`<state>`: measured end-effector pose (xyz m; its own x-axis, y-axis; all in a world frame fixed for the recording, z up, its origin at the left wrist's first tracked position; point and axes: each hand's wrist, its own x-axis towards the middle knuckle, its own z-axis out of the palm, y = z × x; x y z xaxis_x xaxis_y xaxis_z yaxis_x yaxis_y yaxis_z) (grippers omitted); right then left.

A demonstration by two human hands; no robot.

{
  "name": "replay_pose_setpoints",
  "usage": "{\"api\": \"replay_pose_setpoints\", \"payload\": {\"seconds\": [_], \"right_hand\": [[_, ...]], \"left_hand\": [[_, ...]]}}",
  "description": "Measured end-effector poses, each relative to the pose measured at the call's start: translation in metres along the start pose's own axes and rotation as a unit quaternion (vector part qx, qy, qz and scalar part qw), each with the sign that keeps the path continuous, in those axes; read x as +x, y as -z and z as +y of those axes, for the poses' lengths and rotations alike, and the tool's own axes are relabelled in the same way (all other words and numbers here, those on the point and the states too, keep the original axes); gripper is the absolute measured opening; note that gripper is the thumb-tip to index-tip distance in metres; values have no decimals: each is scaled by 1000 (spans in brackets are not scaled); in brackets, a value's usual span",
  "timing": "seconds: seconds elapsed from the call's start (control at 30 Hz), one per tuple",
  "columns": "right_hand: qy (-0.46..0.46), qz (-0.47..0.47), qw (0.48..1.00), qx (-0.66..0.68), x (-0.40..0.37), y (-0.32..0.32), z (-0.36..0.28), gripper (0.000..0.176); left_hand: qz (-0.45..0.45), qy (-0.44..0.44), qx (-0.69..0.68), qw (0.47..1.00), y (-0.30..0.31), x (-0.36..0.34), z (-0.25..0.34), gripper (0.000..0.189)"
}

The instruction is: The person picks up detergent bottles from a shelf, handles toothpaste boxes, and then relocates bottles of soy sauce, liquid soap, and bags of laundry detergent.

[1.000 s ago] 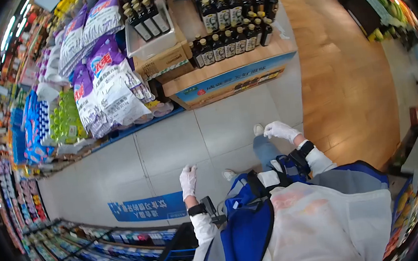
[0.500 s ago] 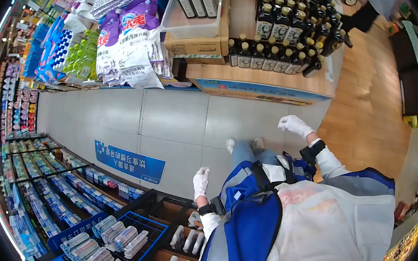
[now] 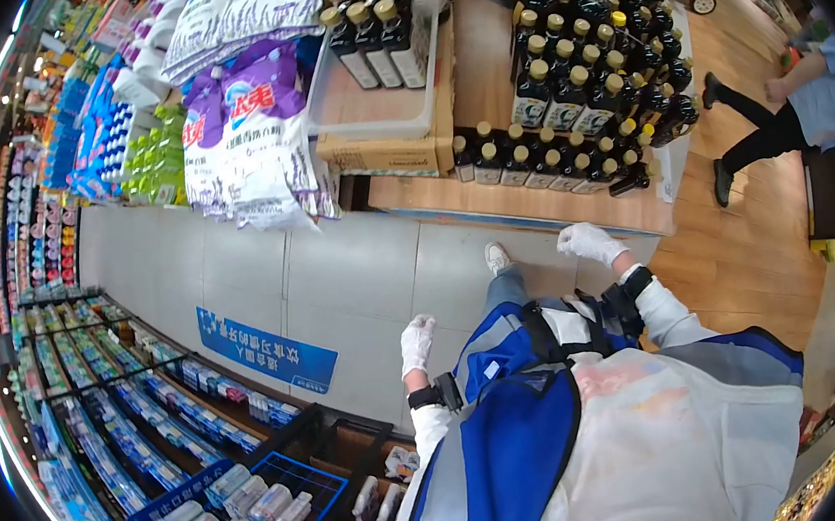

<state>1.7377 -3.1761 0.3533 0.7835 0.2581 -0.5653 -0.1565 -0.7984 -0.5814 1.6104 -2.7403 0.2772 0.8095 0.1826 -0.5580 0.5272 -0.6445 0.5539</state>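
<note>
My left hand (image 3: 418, 346), in a white glove, hangs over the grey floor tiles in front of my body. Its fingers are curled in, and nothing shows in them. Nearest to it are the dark shelf edge on the left and a blue floor sticker (image 3: 267, 349) with white writing. My right hand (image 3: 592, 244), gloved too, is loosely closed with no object showing. In this view it overlaps the front edge of a wooden display table (image 3: 543, 206). Dark bottles (image 3: 563, 96) with gold caps stand packed on that table, apart from the hand.
Toothpaste-like boxes fill the shelves (image 3: 135, 408) at the left, with a wire rack (image 3: 305, 502) of white packs nearer. Purple-white detergent bags (image 3: 251, 146) lie ahead, beside a clear tray (image 3: 383, 113) holding bottles. A person (image 3: 823, 91) walks at the right, near a wheeled cart (image 3: 702, 2).
The table, bags and bottles have come closer. One of my feet has stepped forward. The other person has come further into view at the right. Both my hands stay loosely closed.
</note>
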Motion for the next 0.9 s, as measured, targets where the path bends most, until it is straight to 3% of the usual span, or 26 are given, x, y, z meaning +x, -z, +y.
{"api": "replay_pose_setpoints", "payload": {"seconds": [0.13,0.17,0.23,0.33,0.53,0.73,0.83,0.9], "right_hand": [[-48,80,996,0,9,42,0,27],[-52,76,995,-25,12,47,1,27],[-70,45,996,-25,15,47,6,31],[-52,-23,998,34,16,47,6,30],[-93,1,991,94,16,66,37,26],[-62,30,993,99,5,96,104,26],[-41,-4,993,109,-2,105,150,27],[-36,-22,993,110,-7,118,181,28]], "left_hand": [[-66,-91,86,990,5,69,103,35],[-93,-126,146,977,0,87,120,35],[-148,-148,126,970,-12,114,156,39],[-100,-235,190,948,-36,139,200,43],[-132,-197,145,961,-63,133,262,36],[-132,-174,48,975,-102,125,248,32],[-134,-155,60,977,-132,113,258,31],[-99,-202,129,966,-164,103,275,29]]}}
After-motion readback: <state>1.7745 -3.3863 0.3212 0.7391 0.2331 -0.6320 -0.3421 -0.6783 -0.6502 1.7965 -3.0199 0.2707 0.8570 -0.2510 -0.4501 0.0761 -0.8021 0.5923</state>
